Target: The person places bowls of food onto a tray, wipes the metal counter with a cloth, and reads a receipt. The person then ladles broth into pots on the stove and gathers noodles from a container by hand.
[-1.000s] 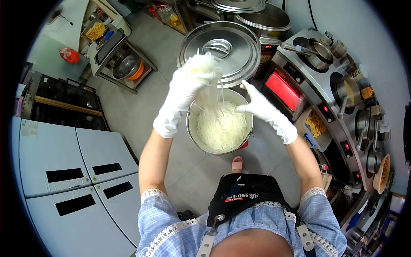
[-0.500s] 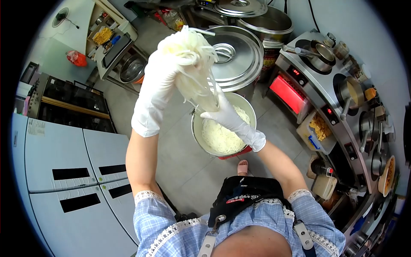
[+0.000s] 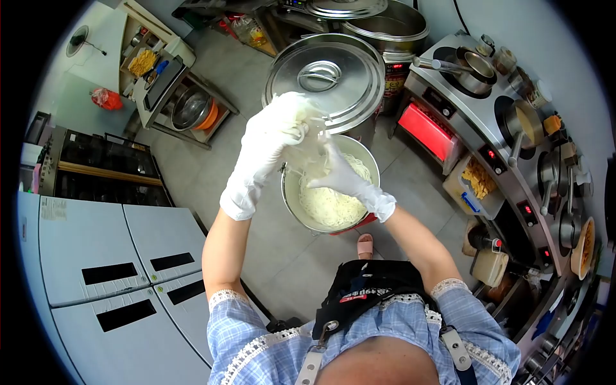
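Note:
White gloves cover both hands. My left hand (image 3: 266, 135) is closed round a bunch of white noodles (image 3: 292, 114), raised above the left side of a metal pot. Strands hang down from it toward my right hand (image 3: 340, 173), which is beside them over the pot with its fingers apart. Whether that hand touches the strands cannot be made out. Below, the round pot (image 3: 286, 205) holds more noodles. Just behind the pot stands a larger vessel with a shiny metal lid (image 3: 353, 83).
Counter with burners and pans (image 3: 471, 80) along the right; a red box (image 3: 427, 131) beneath it and a plastic tub (image 3: 491, 202) on its near side. Pale blue cabinet (image 3: 90, 244) at left. Steel trolley (image 3: 154, 112) at back left. Another large pot (image 3: 391, 42) behind the lidded one.
Half a second ago the noodle bunch was held higher and further left; my left hand has come down toward the pot. My right hand moved in from the pot's right side over the last second.

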Tool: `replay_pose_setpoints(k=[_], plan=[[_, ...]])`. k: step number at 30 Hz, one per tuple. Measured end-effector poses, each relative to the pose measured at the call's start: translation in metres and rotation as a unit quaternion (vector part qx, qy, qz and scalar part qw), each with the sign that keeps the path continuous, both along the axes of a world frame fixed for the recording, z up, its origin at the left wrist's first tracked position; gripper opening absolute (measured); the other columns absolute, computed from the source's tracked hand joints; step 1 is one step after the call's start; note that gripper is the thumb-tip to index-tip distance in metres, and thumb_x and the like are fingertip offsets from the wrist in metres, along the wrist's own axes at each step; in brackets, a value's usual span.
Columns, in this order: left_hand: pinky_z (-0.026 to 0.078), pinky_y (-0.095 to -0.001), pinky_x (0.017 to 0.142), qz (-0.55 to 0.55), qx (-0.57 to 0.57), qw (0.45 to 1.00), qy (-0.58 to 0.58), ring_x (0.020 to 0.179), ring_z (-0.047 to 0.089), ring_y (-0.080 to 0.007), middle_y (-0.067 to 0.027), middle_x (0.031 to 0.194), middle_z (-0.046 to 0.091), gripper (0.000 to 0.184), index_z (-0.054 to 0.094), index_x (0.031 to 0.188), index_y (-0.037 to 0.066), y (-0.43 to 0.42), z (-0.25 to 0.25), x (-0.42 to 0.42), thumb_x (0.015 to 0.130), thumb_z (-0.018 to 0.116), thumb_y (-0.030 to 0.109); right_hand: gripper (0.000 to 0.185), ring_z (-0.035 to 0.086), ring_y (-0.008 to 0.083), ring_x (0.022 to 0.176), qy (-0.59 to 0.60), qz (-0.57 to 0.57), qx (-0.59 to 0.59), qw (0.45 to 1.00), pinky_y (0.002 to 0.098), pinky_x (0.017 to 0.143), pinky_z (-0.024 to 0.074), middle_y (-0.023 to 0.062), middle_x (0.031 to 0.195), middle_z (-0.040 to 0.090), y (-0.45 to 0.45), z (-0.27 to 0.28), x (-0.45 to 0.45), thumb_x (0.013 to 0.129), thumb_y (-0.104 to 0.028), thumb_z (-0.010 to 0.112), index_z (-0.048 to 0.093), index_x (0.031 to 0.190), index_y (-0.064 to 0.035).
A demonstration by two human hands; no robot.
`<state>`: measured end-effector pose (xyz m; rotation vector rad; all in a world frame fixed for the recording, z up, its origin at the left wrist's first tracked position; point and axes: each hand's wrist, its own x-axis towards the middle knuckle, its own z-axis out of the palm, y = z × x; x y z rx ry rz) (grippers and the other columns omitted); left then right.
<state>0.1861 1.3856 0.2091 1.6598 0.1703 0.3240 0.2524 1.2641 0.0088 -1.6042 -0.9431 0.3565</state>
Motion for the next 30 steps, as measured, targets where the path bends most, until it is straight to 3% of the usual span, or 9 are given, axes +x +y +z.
replay_pose_setpoints(k=[2,4,7,11,13,18,22,24,30], plan=[[0.042,-0.0274,0.090,-0.004,0.013,1.000,-0.003,0.097,0.055,-0.0129,-0.0050,0.107,0.062,0.036,0.064,0.106,0.000,0.005,0.001,0.001,0.071,0.069,0.006,0.105,0.038,0.0375,0.126,0.009,-0.012,0.059,0.998,0.0380,0.105,0.0312,0.0257,0.135,0.040,0.005,-0.015,0.000,0.060,-0.035,0.081,0.025,0.143,-0.0023],[0.041,-0.0279,0.091,0.020,0.067,0.997,-0.032,0.099,0.055,-0.0145,-0.0064,0.109,0.063,0.036,0.065,0.106,0.000,0.018,-0.001,0.002,0.071,0.071,0.008,0.057,0.058,0.0348,0.101,0.186,0.100,-0.133,0.968,0.0390,0.088,0.0442,0.0217,0.106,0.062,0.002,-0.020,0.006,0.072,-0.033,0.071,0.057,0.120,-0.0056],[0.041,-0.0282,0.093,0.043,0.091,0.995,-0.029,0.100,0.055,-0.0156,-0.0082,0.111,0.062,0.037,0.065,0.106,0.000,0.026,0.000,-0.001,0.070,0.071,0.009,0.027,0.063,0.0338,0.079,0.009,0.005,-0.196,0.981,0.0410,0.074,0.0469,0.0198,0.081,0.064,-0.018,-0.015,0.010,0.081,-0.027,0.059,0.066,0.093,-0.0034],[0.040,-0.0281,0.097,0.028,0.078,0.997,0.007,0.110,0.054,-0.0168,-0.0107,0.114,0.062,0.039,0.065,0.107,-0.001,0.038,-0.033,0.003,0.068,0.070,0.004,0.026,0.061,0.0245,0.071,-0.037,-0.040,-0.227,0.972,0.0349,0.070,0.0474,0.0149,0.078,0.064,-0.025,0.011,0.026,0.084,-0.021,0.055,0.065,0.098,-0.0026],[0.043,-0.0276,0.093,-0.011,0.077,0.997,0.020,0.107,0.056,-0.0178,-0.0112,0.114,0.062,0.038,0.065,0.105,0.000,0.038,-0.054,0.005,0.068,0.070,0.003,0.024,0.060,0.0251,0.069,0.071,0.014,-0.223,0.972,0.0349,0.068,0.0473,0.0144,0.078,0.064,-0.029,0.065,0.029,0.083,-0.020,0.055,0.064,0.094,-0.0006],[0.045,-0.0282,0.087,-0.048,0.011,0.996,0.071,0.097,0.058,-0.0155,-0.0072,0.107,0.063,0.038,0.064,0.108,0.000,0.029,-0.085,0.011,0.070,0.071,0.007,0.020,0.051,0.0130,0.069,0.058,0.062,-0.049,0.995,0.0305,0.065,0.0464,0.0094,0.076,0.063,-0.020,0.087,0.044,0.083,-0.016,0.056,0.063,0.089,0.0027],[0.046,-0.0285,0.086,-0.049,0.021,0.993,0.108,0.096,0.059,-0.0150,-0.0075,0.107,0.064,0.034,0.063,0.110,0.001,0.021,-0.085,0.011,0.079,0.067,0.011,0.025,0.058,0.0181,0.075,0.095,0.094,-0.046,0.990,0.0326,0.069,0.0476,0.0126,0.084,0.065,-0.033,0.076,0.052,0.081,-0.018,0.058,0.062,0.095,0.0026],[0.046,-0.0286,0.086,-0.038,0.043,0.989,0.139,0.095,0.059,-0.0148,-0.0078,0.107,0.065,0.032,0.063,0.111,0.001,0.023,-0.089,0.011,0.081,0.065,0.013,0.034,0.062,0.0249,0.087,-0.065,0.097,-0.269,0.956,0.0355,0.076,0.0484,0.0162,0.095,0.065,-0.042,0.080,0.052,0.077,-0.020,0.062,0.061,0.102,0.0024],[0.047,-0.0298,0.082,-0.064,0.092,0.976,0.187,0.092,0.060,-0.0171,-0.0092,0.103,0.066,0.026,0.063,0.108,0.003,0.009,-0.123,0.009,0.091,0.056,0.021,0.040,0.062,0.0278,0.097,0.043,0.026,-0.320,0.946,0.0353,0.085,0.0473,0.0173,0.103,0.065,-0.067,0.054,0.067,0.077,-0.022,0.065,0.060,0.108,0.0024]])
